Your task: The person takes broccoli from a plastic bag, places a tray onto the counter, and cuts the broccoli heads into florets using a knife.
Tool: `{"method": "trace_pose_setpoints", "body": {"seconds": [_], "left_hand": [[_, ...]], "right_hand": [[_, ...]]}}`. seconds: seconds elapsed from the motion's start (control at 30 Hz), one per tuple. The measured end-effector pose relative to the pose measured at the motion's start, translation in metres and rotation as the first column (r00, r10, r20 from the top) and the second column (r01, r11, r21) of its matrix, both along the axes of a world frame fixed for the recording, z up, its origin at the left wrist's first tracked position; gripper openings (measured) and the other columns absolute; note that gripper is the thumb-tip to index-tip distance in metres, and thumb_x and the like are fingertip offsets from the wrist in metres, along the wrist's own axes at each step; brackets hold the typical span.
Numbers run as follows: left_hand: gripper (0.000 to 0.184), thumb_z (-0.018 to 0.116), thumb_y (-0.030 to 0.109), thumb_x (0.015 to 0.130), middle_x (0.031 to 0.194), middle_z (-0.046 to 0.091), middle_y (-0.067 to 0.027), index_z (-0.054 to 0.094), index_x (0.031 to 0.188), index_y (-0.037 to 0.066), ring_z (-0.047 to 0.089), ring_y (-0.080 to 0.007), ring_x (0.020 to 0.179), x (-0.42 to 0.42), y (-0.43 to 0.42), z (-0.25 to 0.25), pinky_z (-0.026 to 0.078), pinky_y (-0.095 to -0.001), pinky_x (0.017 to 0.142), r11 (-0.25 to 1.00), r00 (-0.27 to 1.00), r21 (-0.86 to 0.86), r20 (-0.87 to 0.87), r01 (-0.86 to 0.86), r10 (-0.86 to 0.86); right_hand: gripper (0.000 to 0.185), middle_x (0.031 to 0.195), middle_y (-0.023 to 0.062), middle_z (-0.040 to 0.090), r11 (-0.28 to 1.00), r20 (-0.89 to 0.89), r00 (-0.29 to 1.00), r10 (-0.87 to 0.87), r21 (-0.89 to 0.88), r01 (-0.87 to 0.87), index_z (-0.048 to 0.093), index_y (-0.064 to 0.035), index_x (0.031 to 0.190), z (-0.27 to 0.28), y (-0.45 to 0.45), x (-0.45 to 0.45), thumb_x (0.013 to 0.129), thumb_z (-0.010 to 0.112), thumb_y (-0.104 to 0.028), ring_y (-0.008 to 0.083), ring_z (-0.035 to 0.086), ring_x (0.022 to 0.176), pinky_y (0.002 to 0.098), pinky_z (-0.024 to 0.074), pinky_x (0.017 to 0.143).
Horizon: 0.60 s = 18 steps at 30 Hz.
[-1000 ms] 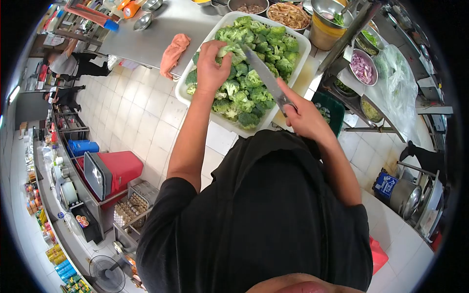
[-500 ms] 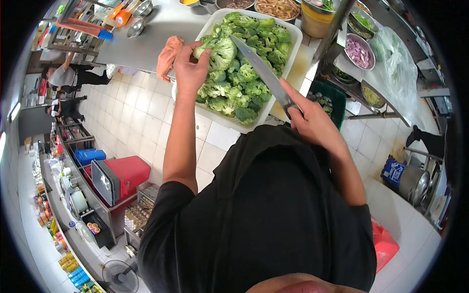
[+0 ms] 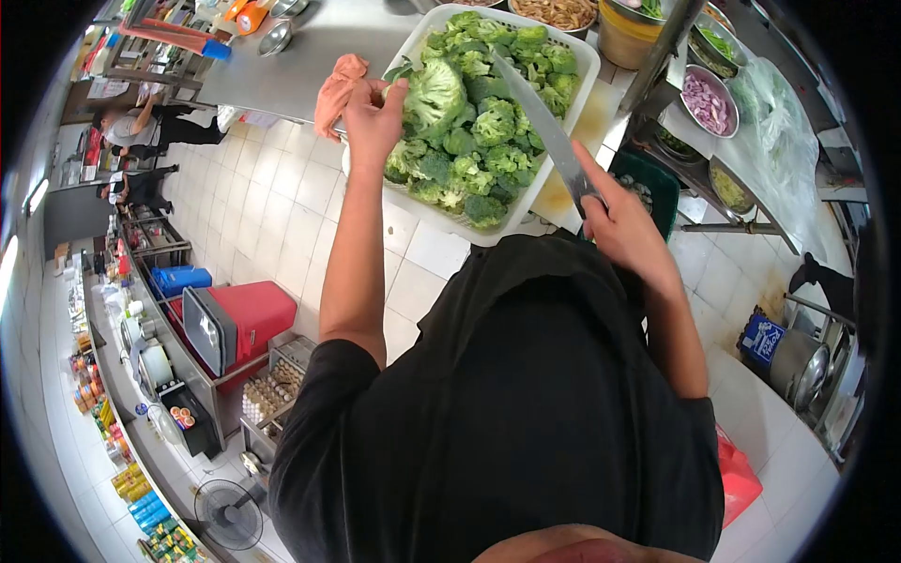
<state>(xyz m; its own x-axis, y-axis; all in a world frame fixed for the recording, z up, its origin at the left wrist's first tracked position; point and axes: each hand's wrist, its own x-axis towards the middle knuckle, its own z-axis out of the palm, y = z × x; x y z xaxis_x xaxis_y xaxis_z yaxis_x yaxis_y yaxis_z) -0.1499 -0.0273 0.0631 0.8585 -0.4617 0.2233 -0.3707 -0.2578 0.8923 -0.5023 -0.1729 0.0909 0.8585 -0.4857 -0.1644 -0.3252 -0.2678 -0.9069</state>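
My left hand is closed on the stem end of a large broccoli head, held over the left side of a white plastic tray. Cut broccoli florets fill the tray. In my right hand is a long kitchen knife, gripped by the handle, with its blade slanting up and left above the florets. The blade's tip is to the right of the broccoli head, apart from it. A crumpled orange cloth lies at the counter edge just left of my left hand.
A steel counter extends to the left with small metal bowls. Bowls of chopped purple onion and other foods stand at the right. A green bin is below the tray's right side. Two people stand far left.
The broccoli head has turned in my left hand and now shows its paler cut side. The knife has moved slightly away from it, and the whole view has shifted a little.
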Motion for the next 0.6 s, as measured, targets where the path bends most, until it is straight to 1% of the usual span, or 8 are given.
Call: {"method": "trace_pose_setpoints", "body": {"seconds": [0.1, 0.13, 0.17, 0.2, 0.3, 0.4, 0.5, 0.6], "left_hand": [[0.031, 0.079, 0.027, 0.093, 0.068, 0.055, -0.0008, 0.060, 0.089, 0.003, 0.046, -0.0072, 0.052, -0.012, -0.004, 0.009, 0.036, -0.0266, 0.045, 0.997, 0.988, -0.035, -0.139, -0.074, 0.068], [0.032, 0.079, 0.030, 0.094, 0.068, 0.054, -0.0010, 0.059, 0.090, 0.004, 0.045, -0.0073, 0.050, -0.007, -0.004, 0.005, 0.034, -0.0266, 0.043, 0.996, 0.990, -0.030, -0.116, -0.085, 0.081], [0.034, 0.078, 0.032, 0.094, 0.068, 0.054, -0.0013, 0.059, 0.091, 0.005, 0.043, -0.0074, 0.048, 0.002, -0.006, -0.003, 0.032, -0.0266, 0.041, 0.995, 0.991, -0.025, -0.094, -0.096, 0.093], [0.035, 0.077, 0.034, 0.094, 0.068, 0.054, -0.0016, 0.058, 0.092, 0.005, 0.042, -0.0075, 0.046, 0.003, -0.007, -0.001, 0.030, -0.0266, 0.039, 0.994, 0.992, -0.021, -0.071, -0.107, 0.105], [0.034, 0.070, 0.036, 0.099, 0.069, 0.056, -0.0033, 0.056, 0.099, 0.006, 0.041, -0.0082, 0.042, 0.001, -0.011, 0.011, 0.027, -0.0267, 0.035, 0.988, 0.928, -0.053, -0.354, -0.142, 0.114], [0.030, 0.060, 0.036, 0.104, 0.069, 0.057, -0.0057, 0.053, 0.107, 0.006, 0.039, -0.0089, 0.042, -0.001, -0.008, 0.019, 0.027, -0.0257, 0.035, 0.989, 0.875, -0.114, -0.484, -0.096, 0.029], [0.030, 0.051, 0.037, 0.107, 0.070, 0.059, -0.0078, 0.052, 0.110, 0.007, 0.037, -0.0090, 0.041, -0.010, -0.010, 0.023, 0.026, -0.0256, 0.035, 0.987, 0.818, -0.113, -0.575, -0.114, 0.029], [0.032, 0.045, 0.040, 0.108, 0.070, 0.059, -0.0078, 0.053, 0.110, 0.009, 0.035, -0.0088, 0.041, -0.003, -0.006, 0.015, 0.025, -0.0250, 0.035, 0.989, 0.737, -0.134, -0.674, -0.068, -0.041]], "right_hand": [[0.072, 0.078, 0.0312, 0.061, 0.996, -0.065, 0.995, 0.081, -0.035, -0.084, 0.035, -0.0293, 0.163, 0.018, 0.013, -0.008, 0.096, 0.051, -0.008, 0.0456, 0.061, 0.066, 0.0505, 0.0519, 0.072], [0.072, 0.078, 0.0326, 0.061, 0.992, -0.106, 0.988, 0.114, -0.037, -0.118, 0.034, -0.0301, 0.163, 0.026, 0.016, -0.008, 0.096, 0.051, -0.008, 0.0485, 0.061, 0.068, 0.0517, 0.0512, 0.072], [0.076, 0.072, 0.0306, 0.060, 0.985, -0.150, 0.979, 0.139, -0.081, -0.153, 0.032, -0.0325, 0.163, 0.028, 0.018, -0.009, 0.095, 0.053, -0.006, 0.0488, 0.061, 0.068, 0.0541, 0.0492, 0.070], [0.077, 0.072, 0.0301, 0.060, 0.981, -0.136, 0.980, 0.148, -0.103, -0.162, 0.032, -0.0326, 0.163, 0.027, 0.019, -0.009, 0.095, 0.054, -0.005, 0.0487, 0.061, 0.067, 0.0546, 0.0486, 0.069], [0.081, 0.070, 0.0286, 0.059, 0.971, -0.102, 0.980, 0.168, -0.155, -0.183, 0.031, -0.0330, 0.164, 0.021, 0.021, -0.011, 0.093, 0.056, -0.003, 0.0480, 0.061, 0.066, 0.0556, 0.0472, 0.067], [0.085, 0.069, 0.0271, 0.060, 0.965, -0.082, 0.982, 0.169, -0.190, -0.181, 0.030, -0.0330, 0.164, 0.015, 0.022, -0.011, 0.091, 0.057, -0.001, 0.0463, 0.061, 0.065, 0.0557, 0.0465, 0.066], [0.087, 0.069, 0.0244, 0.061, 0.956, -0.060, 0.979, 0.195, -0.210, -0.203, 0.030, -0.0326, 0.164, 0.012, 0.023, -0.009, 0.089, 0.058, 0.000, 0.0436, 0.062, 0.063, 0.0548, 0.0467, 0.064], [0.089, 0.069, 0.0201, 0.062, 0.949, -0.045, 0.973, 0.226, -0.213, -0.231, 0.030, -0.0324, 0.164, 0.009, 0.023, -0.002, 0.086, 0.058, 0.001, 0.0398, 0.064, 0.063, 0.0530, 0.0477, 0.063]]}}
